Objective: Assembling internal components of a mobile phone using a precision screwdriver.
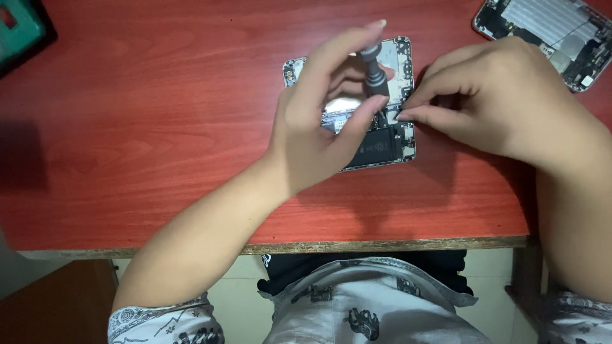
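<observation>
An opened smartphone (pixel 382 143) lies face down on the red wooden table (pixel 159 127), its black battery and circuit parts showing. My left hand (pixel 319 127) grips a grey precision screwdriver (pixel 373 70) upright over the phone, forefinger resting on the cap and thumb on the shaft. My right hand (pixel 497 108) rests at the phone's right edge, fingertips pinched together against the frame beside the driver tip. Whether something small sits between those fingertips cannot be told.
A second opened phone (pixel 554 35) with a silver plate lies at the far right corner. A green and black case (pixel 19 28) sits at the far left corner. The table's front edge (pixel 319 245) runs just above my lap.
</observation>
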